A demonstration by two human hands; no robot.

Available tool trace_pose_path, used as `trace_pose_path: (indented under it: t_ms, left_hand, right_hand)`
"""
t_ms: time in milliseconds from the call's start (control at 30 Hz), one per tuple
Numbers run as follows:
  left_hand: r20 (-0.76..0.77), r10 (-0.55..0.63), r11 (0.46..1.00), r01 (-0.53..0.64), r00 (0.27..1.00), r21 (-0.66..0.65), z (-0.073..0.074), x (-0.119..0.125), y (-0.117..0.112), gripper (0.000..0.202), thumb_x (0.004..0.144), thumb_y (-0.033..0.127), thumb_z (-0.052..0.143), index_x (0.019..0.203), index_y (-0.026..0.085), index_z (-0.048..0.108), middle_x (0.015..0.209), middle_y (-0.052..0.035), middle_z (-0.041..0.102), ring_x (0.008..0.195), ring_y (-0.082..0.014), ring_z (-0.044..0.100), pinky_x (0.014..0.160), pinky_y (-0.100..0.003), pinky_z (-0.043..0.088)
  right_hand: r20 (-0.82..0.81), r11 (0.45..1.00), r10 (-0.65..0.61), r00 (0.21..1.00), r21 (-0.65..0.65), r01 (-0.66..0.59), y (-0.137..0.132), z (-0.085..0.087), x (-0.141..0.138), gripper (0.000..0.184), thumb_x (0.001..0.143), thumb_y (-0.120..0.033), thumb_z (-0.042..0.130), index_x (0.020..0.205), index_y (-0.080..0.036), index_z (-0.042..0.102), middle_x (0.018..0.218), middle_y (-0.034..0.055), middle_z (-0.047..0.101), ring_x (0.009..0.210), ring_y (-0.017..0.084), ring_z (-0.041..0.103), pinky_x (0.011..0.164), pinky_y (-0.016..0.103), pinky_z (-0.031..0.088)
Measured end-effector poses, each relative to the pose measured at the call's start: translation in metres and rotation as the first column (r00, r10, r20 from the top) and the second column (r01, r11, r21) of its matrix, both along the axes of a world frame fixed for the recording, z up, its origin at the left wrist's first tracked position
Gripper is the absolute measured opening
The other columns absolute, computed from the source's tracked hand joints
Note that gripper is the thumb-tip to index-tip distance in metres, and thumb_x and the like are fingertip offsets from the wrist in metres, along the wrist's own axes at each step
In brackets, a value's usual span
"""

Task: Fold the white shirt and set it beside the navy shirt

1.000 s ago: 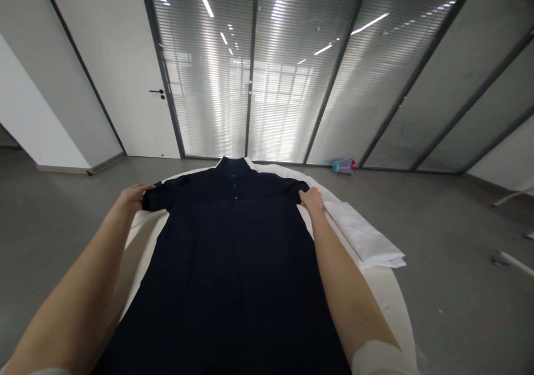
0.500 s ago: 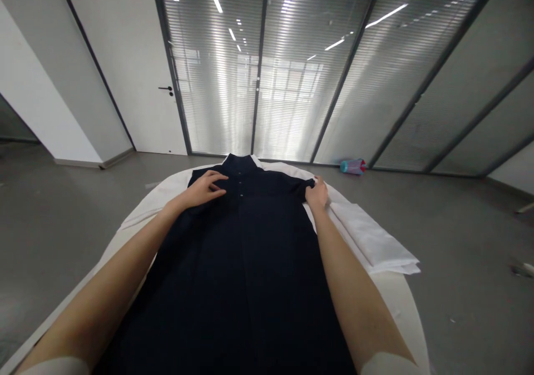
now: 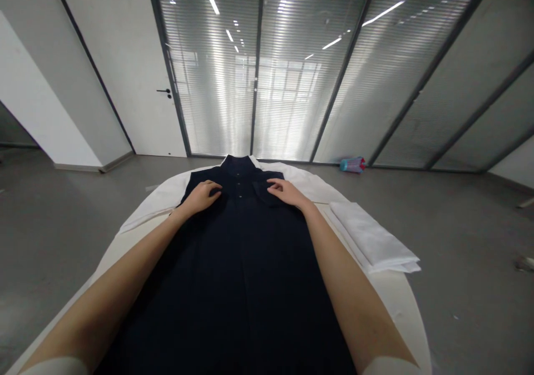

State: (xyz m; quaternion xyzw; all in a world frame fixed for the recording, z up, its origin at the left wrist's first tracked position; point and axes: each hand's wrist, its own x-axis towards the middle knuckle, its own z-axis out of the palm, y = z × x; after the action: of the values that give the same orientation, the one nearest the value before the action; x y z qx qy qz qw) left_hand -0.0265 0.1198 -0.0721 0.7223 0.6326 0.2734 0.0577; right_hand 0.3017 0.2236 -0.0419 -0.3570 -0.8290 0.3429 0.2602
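A dark shirt [image 3: 237, 264] lies lengthwise up the frame's centre on a white worktop [image 3: 400, 302], collar farthest; left hand [image 3: 202, 196] and right hand [image 3: 286, 192] rest flat, grip apart, flanking its button line.

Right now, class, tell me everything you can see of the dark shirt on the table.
The dark shirt is navy, of thin matte cloth, with a stand collar and small buttons down the front. It lies flat, face up, collar away from the viewer, on a white-covered table. Both sleeves are folded in. The left hand and right hand rest on its chest.
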Motion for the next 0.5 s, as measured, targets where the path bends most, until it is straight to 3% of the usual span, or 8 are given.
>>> trace_pose_path:
  t_ms: [67,167,233,333,400,500]
  left_hand:
    - [0.200,0.016,0.991,0.011,0.980,-0.133,0.011,0.030,0.012,0.039,0.086,0.038,0.062,0.118,0.018,0.070,0.108,-0.0110,0.072,0.101,-0.0270,0.068,0.097,-0.042,0.052]
    - [0.525,0.164,0.938,0.033,0.835,-0.346,0.019,0.078,0.037,0.055,0.081,0.036,0.072,0.132,0.017,0.062,0.116,-0.0136,0.071,0.100,-0.0274,0.069,0.085,-0.038,0.057]
    - [0.603,0.235,0.936,-0.009,0.762,-0.353,0.020,0.104,0.056,0.063,0.079,0.032,0.076,0.137,0.016,0.056,0.136,-0.0176,0.061,0.116,-0.0295,0.063,0.090,-0.035,0.054]
    - [0.633,0.268,0.949,-0.086,0.726,-0.304,0.019,0.126,0.081,0.068,0.077,0.024,0.077,0.140,0.014,0.053,0.149,-0.0202,0.047,0.133,-0.0314,0.050,0.099,-0.033,0.048]
    - [0.661,0.279,0.951,-0.104,0.696,-0.293,0.017,0.134,0.091,0.070,0.075,0.020,0.078,0.140,0.015,0.052,0.143,-0.0197,0.054,0.127,-0.0305,0.055,0.094,-0.032,0.050]
    - [0.701,0.268,0.952,-0.071,0.661,-0.297,0.012,0.141,0.096,0.077,0.076,0.016,0.077,0.146,0.017,0.045,0.111,-0.0145,0.070,0.094,-0.0226,0.069,0.074,-0.029,0.055]
  right_hand:
    - [-0.062,0.995,-0.093,0.994,-0.037,0.091,0.001,0.011,0.007,0.027,0.088,-0.011,0.058,0.112,-0.012,0.069,0.089,0.0067,0.072,0.075,0.014,0.066,0.072,0.025,0.053]
    - [-0.039,0.989,-0.086,0.996,-0.120,0.081,-0.004,0.031,0.012,0.025,0.082,0.000,0.050,0.089,-0.012,0.072,0.080,0.0057,0.071,0.065,0.011,0.065,0.063,0.021,0.051]
    - [0.034,0.986,0.031,0.999,-0.163,-0.025,-0.012,0.042,0.010,0.029,0.079,0.003,0.047,0.080,-0.012,0.072,0.075,0.0044,0.071,0.064,0.011,0.065,0.061,0.019,0.051]
    - [0.193,0.939,0.273,0.942,-0.267,-0.217,-0.030,0.049,-0.003,0.030,0.078,0.002,0.048,0.080,-0.013,0.074,0.076,0.0034,0.073,0.066,0.011,0.067,0.061,0.018,0.050]
    - [0.292,0.894,0.399,0.869,-0.333,-0.299,-0.043,0.046,-0.017,0.030,0.077,0.000,0.050,0.084,-0.012,0.076,0.078,0.0034,0.074,0.068,0.011,0.068,0.062,0.019,0.051]
    - [0.421,0.859,0.505,0.753,-0.335,-0.388,-0.061,0.037,-0.041,0.027,0.077,-0.004,0.054,0.087,-0.012,0.078,0.081,0.0039,0.076,0.070,0.013,0.069,0.067,0.020,0.052]
